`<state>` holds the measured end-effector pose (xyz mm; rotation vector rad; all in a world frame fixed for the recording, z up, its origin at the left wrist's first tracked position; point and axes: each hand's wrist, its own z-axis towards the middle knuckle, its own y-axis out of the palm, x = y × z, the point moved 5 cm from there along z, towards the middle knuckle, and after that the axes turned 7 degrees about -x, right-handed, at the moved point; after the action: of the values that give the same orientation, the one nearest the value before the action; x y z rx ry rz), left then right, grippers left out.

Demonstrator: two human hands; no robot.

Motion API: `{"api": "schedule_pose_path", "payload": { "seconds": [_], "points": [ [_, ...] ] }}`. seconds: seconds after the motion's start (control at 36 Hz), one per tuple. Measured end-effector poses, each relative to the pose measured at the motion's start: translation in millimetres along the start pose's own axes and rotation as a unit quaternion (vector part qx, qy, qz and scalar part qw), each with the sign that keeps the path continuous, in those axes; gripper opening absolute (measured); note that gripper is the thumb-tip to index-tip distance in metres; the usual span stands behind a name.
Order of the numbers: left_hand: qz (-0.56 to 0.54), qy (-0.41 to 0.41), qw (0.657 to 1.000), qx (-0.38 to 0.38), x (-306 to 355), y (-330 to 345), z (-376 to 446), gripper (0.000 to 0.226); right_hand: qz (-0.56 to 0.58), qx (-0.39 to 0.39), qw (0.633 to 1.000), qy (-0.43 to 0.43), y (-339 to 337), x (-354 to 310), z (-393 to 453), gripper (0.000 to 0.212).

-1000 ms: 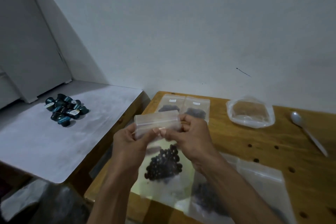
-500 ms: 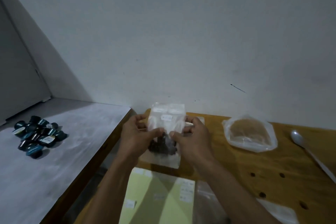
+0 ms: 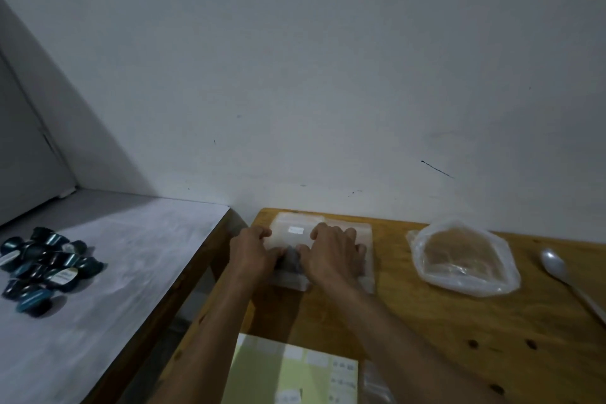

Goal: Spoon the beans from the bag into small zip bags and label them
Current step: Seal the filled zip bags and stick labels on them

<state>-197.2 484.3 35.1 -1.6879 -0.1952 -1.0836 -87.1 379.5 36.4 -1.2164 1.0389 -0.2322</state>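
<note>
Clear plastic zip bag [image 3: 296, 239]: lies flat on the wooden worktop [image 3: 426, 321] at about 12 o'clock from the person, close to the wall, a small white label [image 3: 296, 230] near its top and a dark clump of beans [image 3: 291, 260] in its lower half.
Second zip bag [image 3: 366, 239]: just beside the first at its 3 o'clock, partly under the right hand.
Left hand [image 3: 251, 253]: on the first bag's 9 o'clock edge, fingers curled at the rim; whether this grip pinches the plastic or only presses it, I cannot tell.
Right hand [image 3: 333, 253]: laid over the bags, fingers spread and nearly straight, pressing down; this grip closes on nothing.
Large bag [image 3: 464, 257]: crumpled clear plastic with brownish contents, at 3 o'clock of the hands, well apart from them.
Spoon [image 3: 557, 267]: pale, at 3 o'clock of the large bag, bowl toward the wall.
Label sheet [image 3: 288, 371]: pale yellow-green with white stickers, at 6 o'clock near the worktop's front edge.
Capsules [image 3: 42, 264]: a heap of dark teal ones on the grey worktop [image 3: 114, 272] at 9 o'clock.
</note>
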Motion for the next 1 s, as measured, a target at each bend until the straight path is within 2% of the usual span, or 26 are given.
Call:
{"api": "schedule_pose_path", "payload": {
  "seconds": [0.11, 0.39, 0.58, 0.78, 0.89, 1.0],
  "points": [
    [0.013, 0.002, 1.000, 0.001, -1.1, 2.4, -2.2, 0.046, -0.026, 0.018, 0.999, -0.023, 2.5, 2.9, -1.7, 0.029],
    [0.001, 0.083, 0.995, 0.058, 11.8, -13.9, -51.1, 0.044, 0.071, 0.029, 0.996, -0.043, -19.4, 19.3, -37.2, 0.030],
    [-0.024, 0.149, 0.987, 0.057, 45.3, -14.4, -121.7, 0.045, 0.107, 0.033, 0.990, -0.081, -66.5, 51.6, -95.1, 0.018],
    [-0.044, 0.185, 0.982, -0.016, 74.9, 20.2, -189.2, 0.043, 0.108, 0.014, 0.991, -0.073, -120.0, 108.1, -160.6, 0.018],
    [-0.024, 0.194, 0.979, -0.063, 86.4, 50.8, -222.0, 0.043, 0.089, 0.008, 0.996, -0.014, -136.3, 153.4, -191.7, 0.020],
    [0.013, 0.181, 0.975, -0.132, 90.6, 85.7, -245.3, 0.049, 0.039, -0.017, 0.997, 0.062, -137.1, 192.3, -213.9, 0.036]
  ]
}}
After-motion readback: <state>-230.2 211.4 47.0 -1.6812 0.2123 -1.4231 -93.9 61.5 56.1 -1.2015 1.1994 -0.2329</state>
